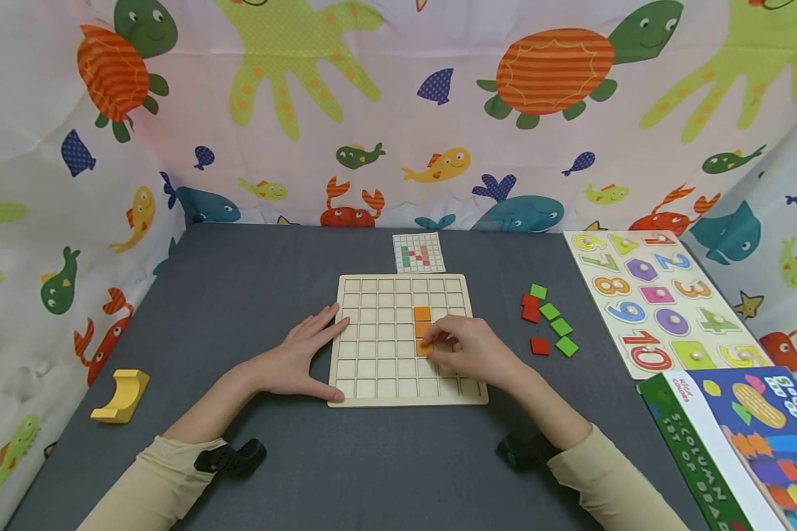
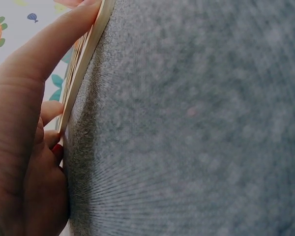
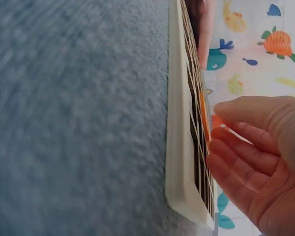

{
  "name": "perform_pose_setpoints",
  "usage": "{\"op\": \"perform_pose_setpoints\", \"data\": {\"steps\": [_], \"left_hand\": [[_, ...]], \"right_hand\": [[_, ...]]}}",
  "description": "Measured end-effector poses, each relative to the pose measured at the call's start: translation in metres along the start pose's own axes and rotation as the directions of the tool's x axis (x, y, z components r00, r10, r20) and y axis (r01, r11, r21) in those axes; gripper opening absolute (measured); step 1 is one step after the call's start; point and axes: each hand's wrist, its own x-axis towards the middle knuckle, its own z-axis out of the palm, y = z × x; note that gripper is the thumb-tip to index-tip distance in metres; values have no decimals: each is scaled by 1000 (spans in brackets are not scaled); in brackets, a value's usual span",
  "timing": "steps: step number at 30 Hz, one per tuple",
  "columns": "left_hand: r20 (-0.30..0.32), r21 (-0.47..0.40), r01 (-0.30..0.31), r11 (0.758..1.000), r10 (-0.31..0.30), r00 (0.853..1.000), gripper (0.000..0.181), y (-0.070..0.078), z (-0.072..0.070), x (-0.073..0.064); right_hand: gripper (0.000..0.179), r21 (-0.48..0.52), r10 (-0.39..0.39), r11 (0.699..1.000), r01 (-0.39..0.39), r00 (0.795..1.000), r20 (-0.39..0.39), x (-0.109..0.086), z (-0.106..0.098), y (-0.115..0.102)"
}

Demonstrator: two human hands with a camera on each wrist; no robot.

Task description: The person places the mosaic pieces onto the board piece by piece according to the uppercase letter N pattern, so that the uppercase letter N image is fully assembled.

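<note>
A pale wooden grid board (image 1: 368,346) lies in the middle of the table. Three orange tiles (image 1: 422,314) sit in one column of its cells, right of the middle. My left hand (image 1: 299,354) rests at the board's left edge, fingers spread and thumb at the near corner. Over the lowest orange tile, my right hand (image 1: 468,350) has its fingertips right at the tile. In the right wrist view, a gap shows between the thumb (image 3: 236,109) and the bent fingers, beside the orange strip (image 3: 205,115) of tiles.
Behind the board lies a small pattern card (image 1: 418,253). Loose red tiles (image 1: 540,346) and green tiles (image 1: 567,346) are scattered on the right. Farther right are a number puzzle board (image 1: 664,295) and a bead-set box (image 1: 737,442). A yellow curved block (image 1: 121,397) stands at left.
</note>
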Motion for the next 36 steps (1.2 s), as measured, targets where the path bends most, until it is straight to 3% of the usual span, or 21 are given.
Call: {"op": "perform_pose_setpoints", "data": {"steps": [4, 9, 12, 16, 20, 24, 30, 36], "left_hand": [[1, -2, -1, 1000, 1, 1000, 116, 0, 0, -1], [2, -1, -2, 1000, 2, 1000, 116, 0, -1, -2], [2, 4, -1, 1000, 1, 1000, 116, -1, 0, -2], [1, 10, 2, 1000, -2, 1000, 116, -2, 1, -2], [2, 9, 5, 1000, -5, 1000, 116, 0, 0, -2], [0, 10, 3, 1000, -3, 1000, 116, 0, 0, -2], [-3, 8, 3, 1000, -3, 1000, 116, 0, 0, -1], [2, 9, 8, 1000, -8, 1000, 116, 0, 0, 0]], "right_hand": [[12, 9, 58, 998, -57, 997, -50, -4, -10, 6], [13, -122, 166, 975, -185, 974, -151, -14, -33, 27], [17, -186, 279, 930, -316, 939, -199, -24, -50, 42], [24, -237, 435, 846, -478, 875, -212, -37, -69, 56], [30, -264, 510, 793, -548, 836, -204, -44, -77, 63], [31, -269, 506, 795, -543, 839, -198, -46, -76, 66], [32, -223, 459, 844, -488, 872, -173, -44, -73, 67], [34, -216, 457, 846, -487, 872, -175, -44, -70, 65]]}}
